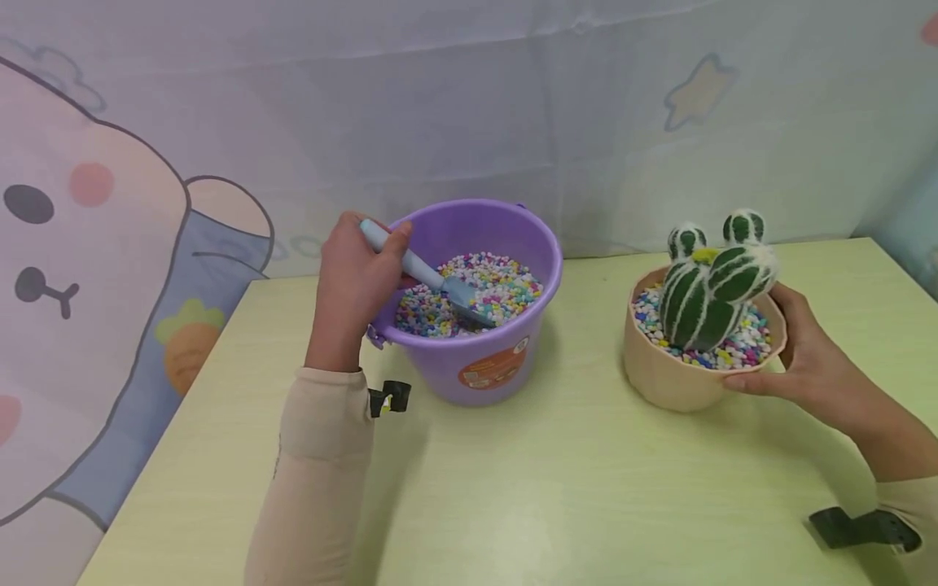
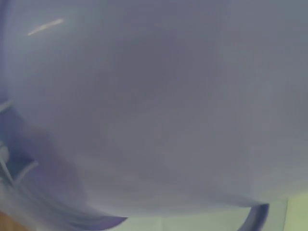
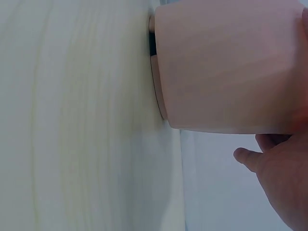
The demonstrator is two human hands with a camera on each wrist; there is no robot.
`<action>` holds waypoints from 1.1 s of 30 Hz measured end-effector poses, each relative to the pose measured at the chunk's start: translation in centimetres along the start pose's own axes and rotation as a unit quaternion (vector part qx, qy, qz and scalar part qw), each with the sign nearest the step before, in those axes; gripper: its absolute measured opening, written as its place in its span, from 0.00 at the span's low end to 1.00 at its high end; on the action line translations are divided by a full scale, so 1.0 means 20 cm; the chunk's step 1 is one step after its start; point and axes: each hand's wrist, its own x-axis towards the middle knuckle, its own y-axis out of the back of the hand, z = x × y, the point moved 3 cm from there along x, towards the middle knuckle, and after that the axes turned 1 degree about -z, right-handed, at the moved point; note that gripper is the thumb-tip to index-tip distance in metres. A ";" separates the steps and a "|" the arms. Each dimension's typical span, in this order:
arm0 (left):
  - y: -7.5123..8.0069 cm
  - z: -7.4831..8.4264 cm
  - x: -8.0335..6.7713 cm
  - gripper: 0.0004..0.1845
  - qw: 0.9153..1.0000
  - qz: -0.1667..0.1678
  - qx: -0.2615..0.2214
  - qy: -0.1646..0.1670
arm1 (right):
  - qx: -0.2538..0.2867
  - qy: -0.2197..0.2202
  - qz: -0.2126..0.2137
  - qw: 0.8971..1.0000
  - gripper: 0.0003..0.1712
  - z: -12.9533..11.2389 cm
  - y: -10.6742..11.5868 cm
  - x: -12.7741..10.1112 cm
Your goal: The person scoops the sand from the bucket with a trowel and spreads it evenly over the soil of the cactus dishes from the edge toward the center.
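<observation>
My left hand (image 1: pixel 357 273) grips the handle of a small blue trowel (image 1: pixel 425 275), whose blade is dug into the coloured pebbles (image 1: pixel 498 285) inside a purple bucket (image 1: pixel 484 366). The left wrist view is filled by the blurred purple bucket wall (image 2: pixel 154 115). At the right, a beige pot (image 1: pixel 663 374) holds a green-and-white toy cactus (image 1: pixel 707 285) set in more coloured pebbles. My right hand (image 1: pixel 799 358) holds this pot's right side, fingers curled round the wall. In the right wrist view the pot (image 3: pixel 226 67) stands on the table with my right hand (image 3: pixel 276 178) against it.
Both containers stand on a pale yellow-green table (image 1: pixel 572 488). A cartoon-printed cloth backdrop (image 1: pixel 110 244) hangs behind and to the left. Wrist-camera mounts show at my left sleeve (image 1: pixel 388 399) and right sleeve (image 1: pixel 865 529).
</observation>
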 end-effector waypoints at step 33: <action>0.02 -0.04 -0.01 0.10 0.971 -0.080 -0.183 -0.130 | 0.008 -0.010 -0.014 1.000 0.67 0.01 0.00 0.00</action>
